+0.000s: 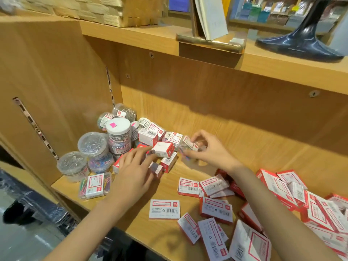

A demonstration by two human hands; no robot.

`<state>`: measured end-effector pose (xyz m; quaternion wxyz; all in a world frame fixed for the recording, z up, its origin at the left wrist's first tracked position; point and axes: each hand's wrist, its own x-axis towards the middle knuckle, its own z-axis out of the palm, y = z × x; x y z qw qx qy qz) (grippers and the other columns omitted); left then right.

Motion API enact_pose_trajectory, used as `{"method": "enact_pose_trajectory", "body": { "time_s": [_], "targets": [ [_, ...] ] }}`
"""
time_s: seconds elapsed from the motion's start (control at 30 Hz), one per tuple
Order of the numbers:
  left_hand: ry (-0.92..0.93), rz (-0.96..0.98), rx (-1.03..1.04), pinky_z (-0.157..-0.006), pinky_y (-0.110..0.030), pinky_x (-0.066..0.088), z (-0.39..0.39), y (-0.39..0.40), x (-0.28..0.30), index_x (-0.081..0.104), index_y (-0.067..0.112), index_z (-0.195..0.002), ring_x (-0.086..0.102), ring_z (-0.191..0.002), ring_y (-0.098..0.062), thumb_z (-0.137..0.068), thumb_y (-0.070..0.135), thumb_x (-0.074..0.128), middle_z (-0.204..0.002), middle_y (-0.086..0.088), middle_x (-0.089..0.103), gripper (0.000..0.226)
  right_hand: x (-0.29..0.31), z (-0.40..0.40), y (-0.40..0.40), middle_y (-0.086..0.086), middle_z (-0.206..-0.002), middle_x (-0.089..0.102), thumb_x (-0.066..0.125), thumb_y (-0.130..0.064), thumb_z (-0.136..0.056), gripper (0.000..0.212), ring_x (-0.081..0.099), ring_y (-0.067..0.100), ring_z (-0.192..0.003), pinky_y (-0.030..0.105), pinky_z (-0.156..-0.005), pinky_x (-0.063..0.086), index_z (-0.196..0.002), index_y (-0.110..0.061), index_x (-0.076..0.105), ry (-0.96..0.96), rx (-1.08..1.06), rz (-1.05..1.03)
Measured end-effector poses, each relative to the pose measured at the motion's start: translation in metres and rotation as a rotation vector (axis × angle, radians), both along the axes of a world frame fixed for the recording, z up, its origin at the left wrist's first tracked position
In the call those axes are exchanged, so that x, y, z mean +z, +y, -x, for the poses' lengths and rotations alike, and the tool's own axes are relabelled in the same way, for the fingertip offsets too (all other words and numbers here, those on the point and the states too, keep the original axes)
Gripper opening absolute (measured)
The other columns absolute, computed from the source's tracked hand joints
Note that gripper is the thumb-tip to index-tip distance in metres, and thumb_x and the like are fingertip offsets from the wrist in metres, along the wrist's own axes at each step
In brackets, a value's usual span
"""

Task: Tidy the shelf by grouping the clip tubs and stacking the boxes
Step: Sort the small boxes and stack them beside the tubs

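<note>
Head view: right hand fingers pinching a clear clip tub; left hand resting w/ fingers spread on small boxes. Best lifting tub clear before moving left toward tubs.

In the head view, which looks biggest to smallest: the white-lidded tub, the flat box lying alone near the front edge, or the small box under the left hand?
1. White-lidded tub
2. Flat box, though nearness to the camera may flatter it
3. Small box
</note>
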<state>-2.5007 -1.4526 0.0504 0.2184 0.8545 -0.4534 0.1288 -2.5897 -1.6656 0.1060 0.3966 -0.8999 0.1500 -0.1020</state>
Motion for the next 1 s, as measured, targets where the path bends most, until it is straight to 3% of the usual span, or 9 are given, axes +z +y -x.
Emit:
{"method": "enact_pose_trajectory", "body": {
  "time_s": [0.07,0.13,0.23,0.33,0.47,0.57,0.67,0.83,1.0],
  "targets": [
    [-0.006,-0.026,0.045,-0.089,-0.046,0.039,-0.004,0.009,0.0,0.061,0.017,-0.112,0.043,-0.112,-0.026,-0.08,0.031,0.036,-0.123,-0.007,0.055,0.043,0.012,-0.023,0.014,-0.009,-0.09,0.059,0.079,-0.032,-0.067,0.037,0.053,0.002,-0.074,0.027,-0.066,0.043,-0.089,-0.024,0.05,-0.102,0.042,-0.033],
    [0.018,-0.046,0.067,-0.087,-0.049,0.042,-0.008,0.018,-0.001,0.06,0.017,-0.114,0.046,-0.112,-0.028,-0.081,0.033,0.036,-0.124,-0.007,0.054,0.044,0.013,-0.053,0.029,-0.004,-0.099,0.057,0.08,-0.03,-0.067,0.04,0.052,0.013,-0.094,0.028,-0.077,0.04,-0.095,-0.022,0.052,-0.132,0.094,0.127],
    [0.042,-0.068,0.072,-0.086,-0.05,0.045,-0.012,0.027,-0.005,0.058,0.02,-0.12,0.044,-0.114,-0.027,-0.08,0.035,0.035,-0.125,-0.007,0.054,0.048,0.008,-0.09,0.042,-0.002,-0.102,0.052,0.078,-0.031,-0.069,0.044,0.047,0.019,-0.102,0.025,-0.075,0.028,-0.102,-0.016,0.053,-0.127,0.13,0.26],
    [0.066,-0.074,0.062,-0.09,-0.05,0.044,-0.014,0.03,-0.01,0.056,0.022,-0.124,0.04,-0.116,-0.023,-0.082,0.036,0.034,-0.128,-0.005,0.052,0.049,0.003,-0.104,0.042,-0.004,-0.104,0.05,0.076,-0.035,-0.072,0.042,0.046,0.02,-0.106,0.026,-0.077,0.03,-0.103,-0.017,0.054,-0.149,0.08,0.259],
    [0.088,-0.051,0.07,-0.092,-0.05,0.043,-0.016,0.029,-0.013,0.058,0.022,-0.122,0.043,-0.119,-0.025,-0.084,0.036,0.033,-0.129,-0.004,0.052,0.048,-0.002,-0.103,0.036,0.008,-0.143,0.041,0.066,-0.029,-0.084,0.034,0.034,0.021,-0.133,0.027,-0.104,0.025,-0.115,-0.017,0.061,-0.13,0.08,0.289],
    [0.096,-0.027,0.047,-0.092,-0.049,0.044,-0.016,0.03,-0.013,0.058,0.02,-0.121,0.043,-0.118,-0.026,-0.083,0.034,0.034,-0.127,-0.006,0.052,0.047,-0.005,-0.088,0.033,0.005,-0.138,0.045,0.06,-0.019,-0.088,0.027,0.04,0.019,-0.128,0.022,-0.102,0.031,-0.115,-0.016,0.063,-0.177,0.039,0.239],
    [0.069,0.046,-0.024,-0.093,-0.047,0.044,-0.014,0.026,-0.009,0.059,0.013,-0.118,0.049,-0.116,-0.028,-0.086,0.03,0.036,-0.125,-0.009,0.054,0.043,-0.005,-0.054,0.019,-0.006,-0.114,0.054,0.056,-0.009,-0.089,0.024,0.053,0.009,-0.105,-0.001,-0.081,0.036,-0.112,-0.015,0.062,-0.263,-0.088,0.147],
    [0.01,0.138,-0.255,-0.094,-0.032,0.035,0.008,0.001,-0.005,0.059,0.013,-0.114,0.047,-0.112,-0.02,-0.089,0.024,0.039,-0.122,-0.006,0.055,0.035,-0.017,0.004,-0.02,0.006,-0.108,0.066,0.057,-0.004,-0.086,0.025,0.06,0.015,-0.1,0.016,-0.086,0.04,-0.11,-0.008,0.062,0.008,-0.257,0.239],
    [-0.046,0.07,-0.314,-0.097,-0.035,0.027,0.017,-0.021,-0.018,0.063,0.013,-0.111,0.045,-0.11,-0.02,-0.085,0.024,0.041,-0.118,-0.006,0.059,0.036,-0.037,0.007,-0.016,0.009,-0.114,0.05,0.067,-0.015,-0.081,0.04,0.045,0.023,-0.111,0.025,-0.094,0.03,-0.118,-0.008,0.054,0.196,-0.268,0.366]
  ]
}}
